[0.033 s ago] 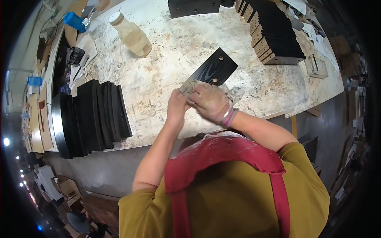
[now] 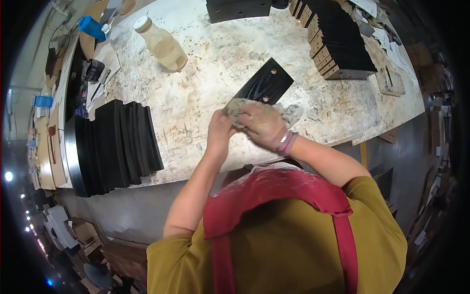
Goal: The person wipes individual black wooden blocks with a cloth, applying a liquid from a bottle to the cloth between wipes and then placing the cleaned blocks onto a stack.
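Note:
A black board [image 2: 259, 84] with visible wood grain and two round holes lies slanted on the worktable, its near end under my hands. My right hand [image 2: 265, 126], in a stained work glove, is closed on a crumpled greyish rag [image 2: 292, 114] and presses it on that near end. Bare, my left hand [image 2: 219, 131] grips the board's near left edge beside the rag. The rag and right hand hide that end and most of my left fingertips.
Stained white worktable [image 2: 205, 78]. Black boards [image 2: 117, 142] stand in a row at left; a long stack of drilled black boards [image 2: 342, 44] sits at far right. A cloudy bottle [image 2: 164, 46], a blue bottle [image 2: 92, 27] and another black piece [image 2: 239, 10] are farther back.
My right hand has shifted slightly to the right, and more of the rag shows spread around it. My left hand and the board are almost where they were.

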Tool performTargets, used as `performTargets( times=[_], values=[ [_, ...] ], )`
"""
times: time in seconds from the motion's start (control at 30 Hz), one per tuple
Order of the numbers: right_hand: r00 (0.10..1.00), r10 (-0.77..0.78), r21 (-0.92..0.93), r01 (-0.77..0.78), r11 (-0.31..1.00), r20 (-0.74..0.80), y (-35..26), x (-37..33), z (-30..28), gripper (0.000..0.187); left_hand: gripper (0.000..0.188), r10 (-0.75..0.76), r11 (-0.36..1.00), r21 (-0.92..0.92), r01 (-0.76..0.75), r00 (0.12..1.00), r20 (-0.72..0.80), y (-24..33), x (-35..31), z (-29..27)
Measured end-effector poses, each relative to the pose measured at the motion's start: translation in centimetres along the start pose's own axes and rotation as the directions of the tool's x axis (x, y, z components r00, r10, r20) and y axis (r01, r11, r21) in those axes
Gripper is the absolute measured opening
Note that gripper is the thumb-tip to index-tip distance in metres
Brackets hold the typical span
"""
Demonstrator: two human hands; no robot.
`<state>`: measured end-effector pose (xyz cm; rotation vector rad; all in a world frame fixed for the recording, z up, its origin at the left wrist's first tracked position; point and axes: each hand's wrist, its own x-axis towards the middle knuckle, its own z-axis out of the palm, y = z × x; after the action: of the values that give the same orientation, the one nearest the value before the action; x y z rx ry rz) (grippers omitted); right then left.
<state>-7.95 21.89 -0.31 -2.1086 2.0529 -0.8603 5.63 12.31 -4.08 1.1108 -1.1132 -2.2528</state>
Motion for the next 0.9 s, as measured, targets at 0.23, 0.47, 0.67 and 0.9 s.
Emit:
performTargets(
  times=[0.23,0.47,0.67,0.9],
  values=[
    [0.522,0.818,0.565,-0.761,0.319,0.241,9.6,-3.3,-7.1,0.033,0.011,0.047,0.98,0.194,-0.039,0.998,-0.039,2.6,0.0,0.4],
    [0.752,0.627,0.979,-0.155,-0.132,0.204,9.8,-5.5,-9.2,0.043,0.045,0.395,0.799,0.508,-0.32,0.918,-0.043,5.7,0.5,-0.6],
    [0.836,0.5,0.971,-0.234,-0.049,0.227,6.4,-3.0,-4.7,0.061,0.036,0.211,0.915,0.247,-0.319,0.9,0.381,2.8,0.9,6.5],
    [0.692,0.573,0.899,-0.342,-0.275,0.439,0.5,-1.6,-3.6,0.067,0.024,0.404,0.809,0.384,-0.445,0.895,0.187,3.3,1.8,6.3]
  ],
)
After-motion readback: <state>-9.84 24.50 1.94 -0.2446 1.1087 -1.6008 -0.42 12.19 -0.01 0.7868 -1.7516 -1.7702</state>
